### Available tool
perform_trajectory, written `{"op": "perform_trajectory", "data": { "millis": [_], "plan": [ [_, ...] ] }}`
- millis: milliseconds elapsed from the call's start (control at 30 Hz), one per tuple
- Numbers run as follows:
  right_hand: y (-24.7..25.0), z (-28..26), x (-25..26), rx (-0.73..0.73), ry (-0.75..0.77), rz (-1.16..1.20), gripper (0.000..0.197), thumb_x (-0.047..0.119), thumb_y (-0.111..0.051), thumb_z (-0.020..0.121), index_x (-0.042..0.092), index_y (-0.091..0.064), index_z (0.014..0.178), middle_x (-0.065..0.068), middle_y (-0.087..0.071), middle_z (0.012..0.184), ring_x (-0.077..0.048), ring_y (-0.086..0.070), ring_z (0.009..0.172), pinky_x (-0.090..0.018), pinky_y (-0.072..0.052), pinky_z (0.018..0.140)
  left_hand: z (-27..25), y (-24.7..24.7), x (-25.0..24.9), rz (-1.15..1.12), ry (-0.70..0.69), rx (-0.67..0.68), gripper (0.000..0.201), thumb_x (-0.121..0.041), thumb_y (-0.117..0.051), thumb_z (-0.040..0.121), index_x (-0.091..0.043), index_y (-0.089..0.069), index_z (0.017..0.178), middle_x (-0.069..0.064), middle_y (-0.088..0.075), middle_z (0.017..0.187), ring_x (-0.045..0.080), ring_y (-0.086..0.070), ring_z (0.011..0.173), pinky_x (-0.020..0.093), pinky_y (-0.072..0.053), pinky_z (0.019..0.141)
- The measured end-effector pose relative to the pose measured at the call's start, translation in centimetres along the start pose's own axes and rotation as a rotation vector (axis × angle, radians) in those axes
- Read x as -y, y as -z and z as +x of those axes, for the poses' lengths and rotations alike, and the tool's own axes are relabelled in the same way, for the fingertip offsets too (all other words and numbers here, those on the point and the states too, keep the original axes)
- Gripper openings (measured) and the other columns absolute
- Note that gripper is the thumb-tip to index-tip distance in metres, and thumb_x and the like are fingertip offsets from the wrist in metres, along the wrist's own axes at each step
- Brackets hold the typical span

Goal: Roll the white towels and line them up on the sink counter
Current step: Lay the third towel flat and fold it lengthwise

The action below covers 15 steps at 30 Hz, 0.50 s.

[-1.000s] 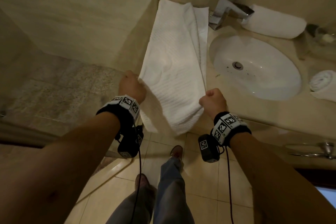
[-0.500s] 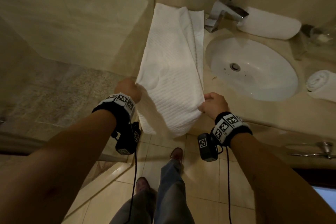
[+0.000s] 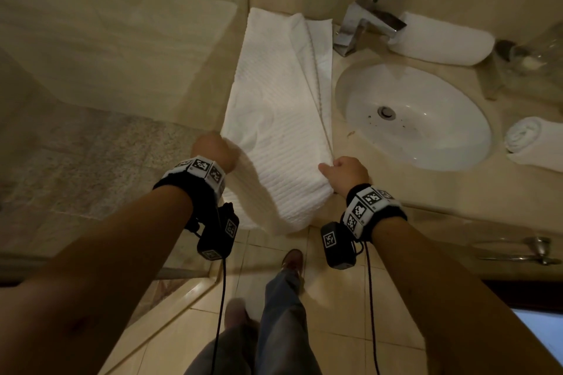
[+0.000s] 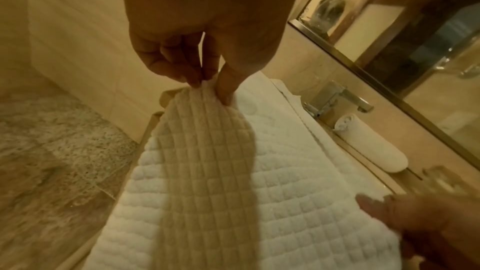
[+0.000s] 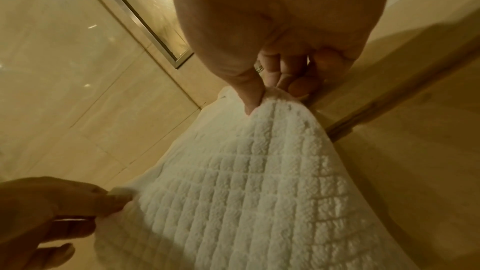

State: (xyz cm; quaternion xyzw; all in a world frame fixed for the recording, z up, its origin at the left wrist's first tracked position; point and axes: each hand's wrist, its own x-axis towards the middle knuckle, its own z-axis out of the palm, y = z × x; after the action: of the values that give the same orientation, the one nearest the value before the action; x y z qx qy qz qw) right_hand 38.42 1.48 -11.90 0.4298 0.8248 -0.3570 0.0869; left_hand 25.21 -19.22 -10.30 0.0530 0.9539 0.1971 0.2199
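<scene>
A long white waffle towel (image 3: pixel 274 106) lies lengthwise on the counter left of the sink, its near end curling down over the front edge. My left hand (image 3: pixel 213 151) pinches the near left corner of the towel (image 4: pixel 207 151) between thumb and fingers. My right hand (image 3: pixel 342 172) pinches the near right corner of the towel (image 5: pixel 259 171) the same way. One rolled white towel (image 3: pixel 441 39) lies behind the tap, and a smaller rolled towel (image 3: pixel 533 140) sits at the right of the basin.
The white oval basin (image 3: pixel 451 143) and chrome tap (image 3: pixel 365 24) sit right of the towel. A glass (image 3: pixel 539 55) stands at the far right of the counter (image 3: pixel 396 192). A glass shower panel (image 3: pixel 122 39) borders the counter's left. A chrome handle (image 3: pixel 530 250) projects below the counter.
Both hands have carried the towel's near end forward, toward the wall, so the fold over the counter's front edge bulges more. The grips are unchanged.
</scene>
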Motion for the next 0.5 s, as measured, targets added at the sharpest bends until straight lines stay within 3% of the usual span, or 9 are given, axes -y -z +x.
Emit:
{"op": "perform_trajectory", "data": {
  "millis": [100, 200, 300, 433, 500],
  "plan": [
    [-0.2, 0.2, 0.5, -0.002, -0.046, -0.048, 0.028, 0.024, -0.056, 0.087, 0.011, -0.045, 0.064, -0.001, -0.045, 0.064, -0.016, -0.041, 0.055, -0.024, -0.027, 0.046, 0.7, 0.7, 0.1, -0.015, 0.046, 0.0, 0.038, -0.03, -0.068, 0.085, 0.003, -0.066, 0.102, 0.019, -0.066, 0.108, 0.034, -0.063, 0.101, 0.037, -0.05, 0.081],
    [0.0, 0.6, 1.1, 0.043, -0.069, -0.085, 0.017, 0.021, -0.053, 0.085, 0.008, -0.05, 0.074, -0.003, -0.048, 0.068, -0.017, -0.043, 0.055, -0.022, -0.03, 0.048, 1.4, 1.1, 0.3, -0.068, 0.126, 0.022, 0.046, -0.027, -0.075, 0.08, 0.003, -0.062, 0.113, 0.018, -0.063, 0.115, 0.034, -0.061, 0.106, 0.033, -0.046, 0.077],
    [0.5, 1.3, 1.7, 0.038, -0.073, -0.077, 0.018, 0.023, -0.053, 0.08, 0.009, -0.048, 0.071, -0.003, -0.05, 0.068, -0.018, -0.045, 0.054, -0.022, -0.031, 0.048, 2.0, 1.6, -0.5, -0.017, 0.147, 0.042, 0.044, -0.022, -0.068, 0.086, 0.005, -0.056, 0.119, 0.02, -0.059, 0.122, 0.034, -0.057, 0.112, 0.033, -0.044, 0.078],
    [0.9, 3.4, 2.9, 0.054, -0.003, -0.075, 0.024, 0.026, -0.058, 0.081, 0.004, -0.063, 0.088, -0.005, -0.061, 0.081, -0.017, -0.05, 0.059, -0.02, -0.035, 0.048, 3.8, 2.4, -2.2, -0.021, 0.111, 0.036, 0.056, -0.022, -0.067, 0.086, 0.001, -0.041, 0.129, 0.02, -0.05, 0.131, 0.037, -0.051, 0.118, 0.035, -0.042, 0.079],
    [1.1, 4.6, 3.6, 0.034, 0.025, -0.072, 0.027, 0.025, -0.058, 0.084, 0.003, -0.063, 0.099, -0.008, -0.066, 0.094, -0.021, -0.056, 0.069, -0.02, -0.035, 0.05, 4.9, 2.5, -3.0, 0.012, 0.098, 0.024, 0.057, -0.024, -0.066, 0.087, 0.001, -0.039, 0.13, 0.02, -0.049, 0.132, 0.037, -0.05, 0.119, 0.035, -0.041, 0.079]
  ]
}}
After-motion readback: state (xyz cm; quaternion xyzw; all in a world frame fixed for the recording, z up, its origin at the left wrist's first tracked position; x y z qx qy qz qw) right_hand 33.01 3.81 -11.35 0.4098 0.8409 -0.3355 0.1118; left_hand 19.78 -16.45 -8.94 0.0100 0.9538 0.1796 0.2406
